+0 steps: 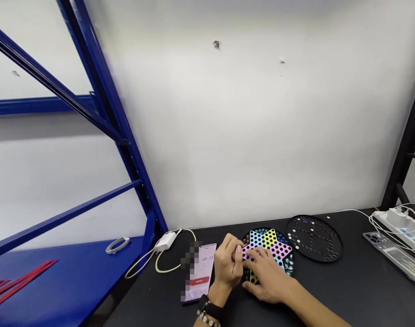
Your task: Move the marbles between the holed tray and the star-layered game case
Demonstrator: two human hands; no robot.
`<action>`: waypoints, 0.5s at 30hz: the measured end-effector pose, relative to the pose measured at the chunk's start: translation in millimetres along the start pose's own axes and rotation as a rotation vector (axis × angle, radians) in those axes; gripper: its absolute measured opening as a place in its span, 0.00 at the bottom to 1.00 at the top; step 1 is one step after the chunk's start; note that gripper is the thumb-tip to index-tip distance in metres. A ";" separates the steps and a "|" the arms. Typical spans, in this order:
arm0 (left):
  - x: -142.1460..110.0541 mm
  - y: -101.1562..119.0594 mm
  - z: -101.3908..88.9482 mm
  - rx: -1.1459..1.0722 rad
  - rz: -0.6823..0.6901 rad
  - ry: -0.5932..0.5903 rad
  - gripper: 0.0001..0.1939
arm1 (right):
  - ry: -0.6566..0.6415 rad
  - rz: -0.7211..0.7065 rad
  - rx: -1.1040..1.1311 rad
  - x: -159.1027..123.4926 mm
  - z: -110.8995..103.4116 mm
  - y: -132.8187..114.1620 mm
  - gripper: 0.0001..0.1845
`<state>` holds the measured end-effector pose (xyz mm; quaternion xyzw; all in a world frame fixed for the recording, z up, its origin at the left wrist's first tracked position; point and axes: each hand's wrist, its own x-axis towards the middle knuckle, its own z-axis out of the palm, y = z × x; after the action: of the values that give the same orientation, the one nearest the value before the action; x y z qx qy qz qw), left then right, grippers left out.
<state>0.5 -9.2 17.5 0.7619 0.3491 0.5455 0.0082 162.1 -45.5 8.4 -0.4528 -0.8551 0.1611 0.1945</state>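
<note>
A round Chinese checkers board point(270, 238) with a coloured star full of holes lies on the black table, and marbles fill the spaces around the star. At its left edge is my left hand point(227, 263), fingers curled in and thumb against them; whatever they hold, if anything, is hidden. My right hand point(270, 280) rests palm down over the front of the board, its fingers stretched out and apart. Both hands cover part of the star. Beyond the board, to the right, lies a round black perforated disc point(314, 238) with several white dots showing.
A phone with a lit timer screen point(203, 272) lies left of my hands. Near it are a white charger point(165, 241) and a looped cable. At the right are another phone point(396, 258) and a power strip point(405, 227) with tangled cords. Blue rack posts point(125, 136) rise at the left.
</note>
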 end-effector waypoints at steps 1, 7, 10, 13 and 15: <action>0.2 -0.3 -0.1 0.001 0.001 0.000 0.14 | 0.008 0.001 -0.020 0.3 -1.8 -0.3 0.20; 2.9 3.8 -1.1 -0.003 0.022 0.019 0.13 | 0.028 0.007 -0.051 1.6 -4.6 0.1 0.30; 2.7 4.1 -0.9 -0.004 0.020 0.017 0.13 | -0.030 -0.015 -0.010 0.8 0.9 2.4 0.33; 1.8 2.9 -0.4 -0.006 0.015 0.008 0.13 | -0.033 0.008 -0.017 0.3 4.0 4.5 0.31; 1.6 2.5 -0.2 -0.010 0.014 0.003 0.13 | -0.004 0.029 -0.040 0.7 3.8 5.3 0.30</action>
<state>1.9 -10.3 19.9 0.7634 0.3409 0.5485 0.0074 163.6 -42.4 2.8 -0.4684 -0.8521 0.1476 0.1811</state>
